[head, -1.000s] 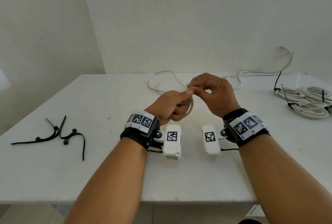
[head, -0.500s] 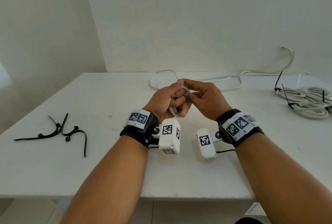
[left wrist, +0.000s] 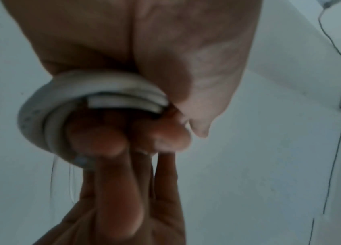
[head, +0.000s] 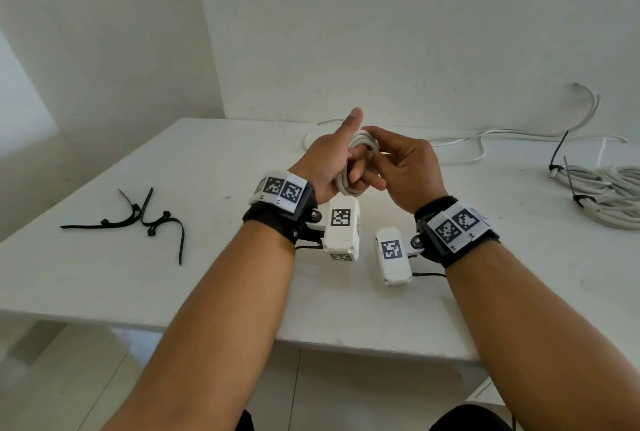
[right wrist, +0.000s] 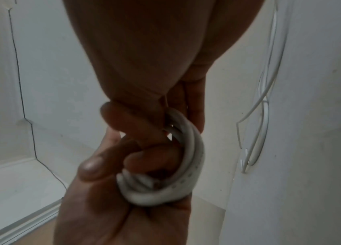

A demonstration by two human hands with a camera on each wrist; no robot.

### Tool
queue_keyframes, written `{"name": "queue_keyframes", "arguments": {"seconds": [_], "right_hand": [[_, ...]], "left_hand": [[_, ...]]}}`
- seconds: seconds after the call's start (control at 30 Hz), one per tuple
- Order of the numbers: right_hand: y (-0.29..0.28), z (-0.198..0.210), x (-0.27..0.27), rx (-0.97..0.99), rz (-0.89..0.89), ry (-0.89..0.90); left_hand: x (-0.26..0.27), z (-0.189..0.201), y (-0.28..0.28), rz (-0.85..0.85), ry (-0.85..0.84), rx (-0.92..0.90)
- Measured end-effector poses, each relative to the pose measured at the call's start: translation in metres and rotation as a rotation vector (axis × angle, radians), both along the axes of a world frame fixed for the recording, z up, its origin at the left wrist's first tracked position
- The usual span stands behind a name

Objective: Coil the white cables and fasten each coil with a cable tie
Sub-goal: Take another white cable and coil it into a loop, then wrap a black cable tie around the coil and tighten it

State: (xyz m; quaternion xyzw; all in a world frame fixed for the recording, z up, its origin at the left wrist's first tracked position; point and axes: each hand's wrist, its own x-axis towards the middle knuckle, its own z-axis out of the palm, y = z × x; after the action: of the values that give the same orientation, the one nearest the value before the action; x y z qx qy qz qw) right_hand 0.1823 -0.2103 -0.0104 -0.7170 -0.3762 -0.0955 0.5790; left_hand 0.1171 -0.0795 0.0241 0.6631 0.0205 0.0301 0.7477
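Above the middle of the white table (head: 214,285), my left hand (head: 325,160) holds a small coil of white cable (head: 362,138) wound in several loops round its curled fingers, thumb pointing up. My right hand (head: 391,167) sits close against it on the right, its fingers pinching the cable at the coil. The left wrist view shows the coil (left wrist: 39,116) looped round the fingers, and the right wrist view shows the same coil (right wrist: 190,159) between both hands. The uncoiled rest of the cable (head: 485,140) trails back and right along the wall.
Several black cable ties (head: 138,219) lie loose at the table's left. Tied white coils (head: 609,195) with black ties sit at the right edge. The wall stands right behind the table.
Both hands have lifted and closed together. More cable is wound onto the left fingers, and the left thumb now points up.
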Motion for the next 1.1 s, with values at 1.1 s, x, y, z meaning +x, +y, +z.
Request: {"name": "queue_keyframes", "arguments": {"seconds": [1.1], "right_hand": [[0.006,-0.013,0.002,-0.152,0.056,0.009]], "left_hand": [[-0.079,-0.016,0.119,0.358,0.217,1.031]]}}
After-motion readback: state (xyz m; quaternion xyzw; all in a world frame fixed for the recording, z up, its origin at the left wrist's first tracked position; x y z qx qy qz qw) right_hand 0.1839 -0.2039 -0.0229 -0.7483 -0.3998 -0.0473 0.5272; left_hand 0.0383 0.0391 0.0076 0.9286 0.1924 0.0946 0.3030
